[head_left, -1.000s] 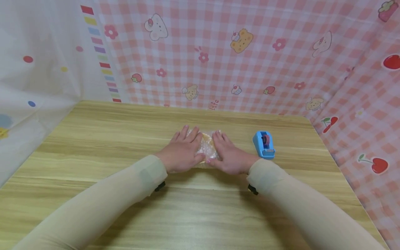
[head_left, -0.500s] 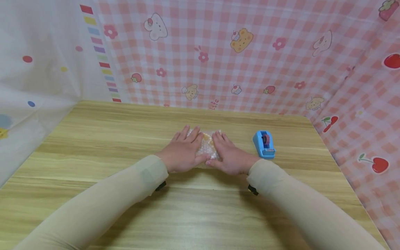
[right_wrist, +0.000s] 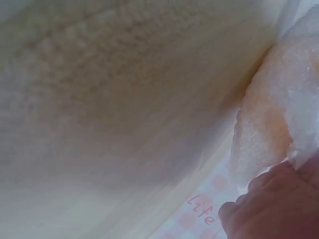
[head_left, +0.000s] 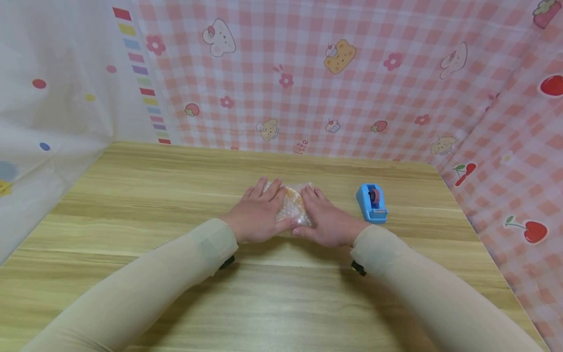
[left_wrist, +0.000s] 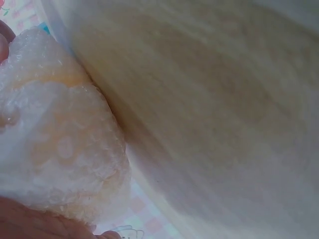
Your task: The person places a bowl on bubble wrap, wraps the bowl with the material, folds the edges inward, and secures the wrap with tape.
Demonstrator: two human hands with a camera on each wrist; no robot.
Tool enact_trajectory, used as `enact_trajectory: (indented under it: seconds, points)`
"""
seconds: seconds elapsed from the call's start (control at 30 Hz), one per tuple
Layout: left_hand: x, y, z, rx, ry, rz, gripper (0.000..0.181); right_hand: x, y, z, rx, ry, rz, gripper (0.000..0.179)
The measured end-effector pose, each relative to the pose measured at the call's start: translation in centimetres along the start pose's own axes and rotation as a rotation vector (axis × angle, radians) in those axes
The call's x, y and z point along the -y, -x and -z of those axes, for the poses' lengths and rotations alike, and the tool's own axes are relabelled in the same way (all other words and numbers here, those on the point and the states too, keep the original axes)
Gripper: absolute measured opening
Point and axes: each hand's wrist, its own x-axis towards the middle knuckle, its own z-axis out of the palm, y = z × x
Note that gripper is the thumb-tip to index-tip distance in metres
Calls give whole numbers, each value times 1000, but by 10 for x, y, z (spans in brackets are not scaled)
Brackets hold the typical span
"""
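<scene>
A bundle of clear bubble wrap (head_left: 292, 208) lies on the wooden table, with something orange-yellow showing through the film. My left hand (head_left: 257, 215) rests on its left side, fingers straight and spread. On the other side my right hand (head_left: 327, 221) presses with straight fingers, its thumb close to the left thumb at the near edge. The left wrist view shows the bubble wrap (left_wrist: 65, 129) folded in layers over the orange-yellow thing, whose kind I cannot tell. In the right wrist view, the right fingers (right_wrist: 279, 199) lie against the wrap's side.
A blue tape dispenser (head_left: 372, 204) with a reddish roll stands on the table (head_left: 272, 293) to the right of the right hand. Behind the table hangs a pink checked cloth (head_left: 286, 98); a white cloth (head_left: 53, 98) borders the left side.
The right hand has shifted very slightly to the right, and a little more of the bubble wrap shows between the hands. The left thumb has come close to the right thumb.
</scene>
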Motion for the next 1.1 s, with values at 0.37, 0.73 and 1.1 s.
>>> enact_trajectory:
  seconds: [0.37, 0.73, 1.1]
  points:
    - [-2, 0, 1, 0, -17, 5, 94, -3, 7, 0, -67, 16, 19, 94]
    - [-1, -1, 0, 1, -15, 3, 94, -7, 12, -1, -86, 19, -3, 91]
    - [-2, -1, 1, -9, -18, 10, 94, -11, 24, 5, -133, -6, -36, 79]
